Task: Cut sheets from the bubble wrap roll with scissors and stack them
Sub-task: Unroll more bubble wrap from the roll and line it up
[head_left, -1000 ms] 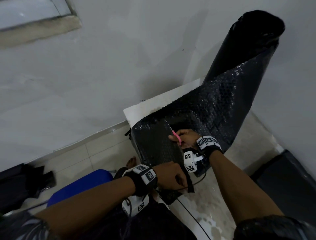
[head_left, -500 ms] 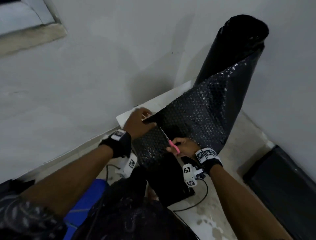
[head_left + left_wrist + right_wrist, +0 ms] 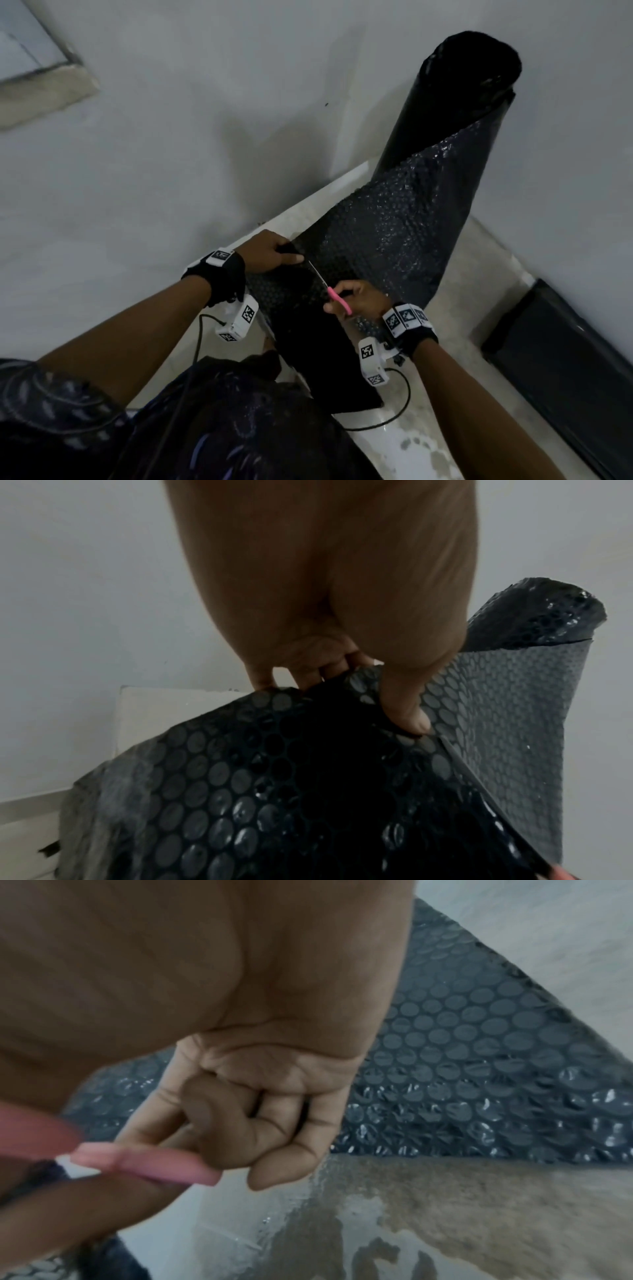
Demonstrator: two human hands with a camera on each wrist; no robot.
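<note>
The film's far edge is pinched between the thumb [image 3: 407, 718] and curled fingers of the left hand [image 3: 270, 251], and the bubble wrap [image 3: 387, 236] is held taut there; the pink handles of the scissors [image 3: 330, 291] are gripped by the right hand [image 3: 363, 298], whose fingers [image 3: 274, 1123] are seen curled tight in the wrist view, with the blades laid across the sheet and pointed toward the left hand; how far the blades are parted cannot be told. The part-cut sheet [image 3: 308, 325] is seen hanging toward the person's lap, while the uncut web is drawn up to the bubble wrap roll [image 3: 455, 113], which is stood upright against the wall [image 3: 239, 102] on a pale ledge [image 3: 346, 186]. The cut is judged nearly across; a ragged or wandering edge could be produced if tension is lost at the pinch, since thin film tends to fold between blades rather than shear; the left thumb, close ahead of the blade tips, could be nicked if the last snip is carried too far; the roll could be toppled by a hard pull. No container is visible in any view; a stack of finished sheets cannot be made out.
</note>
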